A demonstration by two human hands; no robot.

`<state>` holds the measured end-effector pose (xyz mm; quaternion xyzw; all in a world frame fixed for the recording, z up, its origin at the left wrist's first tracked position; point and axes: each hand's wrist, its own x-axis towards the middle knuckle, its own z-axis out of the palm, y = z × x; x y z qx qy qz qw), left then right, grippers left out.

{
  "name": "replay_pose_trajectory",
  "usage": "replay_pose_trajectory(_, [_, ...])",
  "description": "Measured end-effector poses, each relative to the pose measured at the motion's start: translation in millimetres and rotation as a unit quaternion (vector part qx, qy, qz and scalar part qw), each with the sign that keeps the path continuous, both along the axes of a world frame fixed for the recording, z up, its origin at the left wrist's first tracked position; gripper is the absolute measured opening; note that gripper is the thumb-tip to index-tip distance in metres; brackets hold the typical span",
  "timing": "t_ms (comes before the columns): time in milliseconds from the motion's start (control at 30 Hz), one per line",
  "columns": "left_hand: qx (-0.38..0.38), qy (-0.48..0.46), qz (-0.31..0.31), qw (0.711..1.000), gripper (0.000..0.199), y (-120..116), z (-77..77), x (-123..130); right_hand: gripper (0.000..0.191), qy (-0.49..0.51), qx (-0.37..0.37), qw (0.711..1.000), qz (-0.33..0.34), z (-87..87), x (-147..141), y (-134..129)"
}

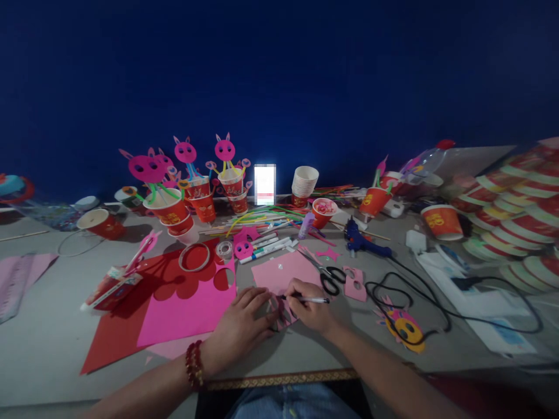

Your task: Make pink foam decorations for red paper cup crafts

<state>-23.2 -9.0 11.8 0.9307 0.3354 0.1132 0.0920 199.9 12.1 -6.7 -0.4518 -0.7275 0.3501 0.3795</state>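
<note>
My right hand is closed around a pen with a dark tip end pointing left. That tip is down at a small pink paper piece, partly hidden under both hands. Flat on the same piece, with fingers stretched out, lies my left hand; red beads circle its wrist. Just beyond the hands is a light pink sheet. Black-handled scissors lie right of it, beside a pink cut-out with holes. Left of my left hand are a bright pink sheet and a red sheet.
Behind stand red paper cups with pink animal faces, stacked white cups and a lit screen. Markers lie mid-table. To the right are a blue glue gun, its black cord, a power strip and piled cups.
</note>
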Motion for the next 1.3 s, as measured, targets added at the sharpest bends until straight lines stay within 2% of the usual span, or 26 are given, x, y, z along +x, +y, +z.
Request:
replay_pose_trajectory(233, [0.003,-0.005,0.000,1.000,0.034,-0.3,0.5,-0.7,0.015,0.009,-0.010,1.000,0.008,-0.3,0.6,-0.4])
replay_pose_trajectory(400, [0.004,-0.003,-0.002,1.000,0.039,0.4,0.6,0.3,0.015,0.015,-0.014,1.000,0.008,0.5,0.9,-0.7])
replay_pose_trajectory(1300, [0.006,-0.011,0.001,1.000,0.037,-1.9,-0.9,-0.8,0.020,0.048,-0.013,0.999,0.009,-3.9,3.0,-0.4])
